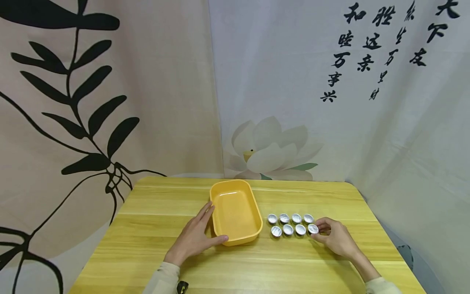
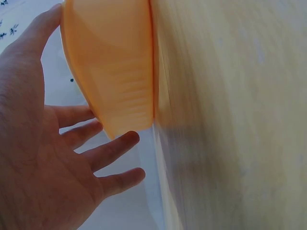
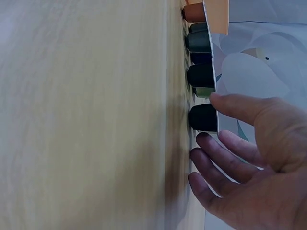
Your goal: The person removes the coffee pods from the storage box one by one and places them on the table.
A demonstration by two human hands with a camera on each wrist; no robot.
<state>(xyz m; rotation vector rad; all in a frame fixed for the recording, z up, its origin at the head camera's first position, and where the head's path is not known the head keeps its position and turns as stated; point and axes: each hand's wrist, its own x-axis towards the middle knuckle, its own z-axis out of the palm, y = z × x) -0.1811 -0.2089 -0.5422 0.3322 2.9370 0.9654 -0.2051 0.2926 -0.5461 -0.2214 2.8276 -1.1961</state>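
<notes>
My left hand (image 1: 197, 236) lies along the left side of a yellow-orange plastic tray (image 1: 256, 207), fingers spread, fingertips at its left rim and thumb at the near rim. In the left wrist view the fingers (image 2: 112, 149) look fairly straight beside the tray wall. Several coffee capsules (image 1: 288, 230) stand upside down in two rows right of the tray, silver foil lids up. My right hand (image 1: 338, 239) is at the front row's rightmost capsule (image 1: 313, 229). Thumb and index fingertip flank this dark capsule (image 3: 203, 118) close to its rim, other fingers loosely bent.
Everything stands on a wood-grain table (image 1: 235, 271). Behind it hangs a pale cloth (image 1: 176, 81) with printed leaves, a lotus flower and dark characters. A small black object (image 1: 182, 287) shows at the left sleeve.
</notes>
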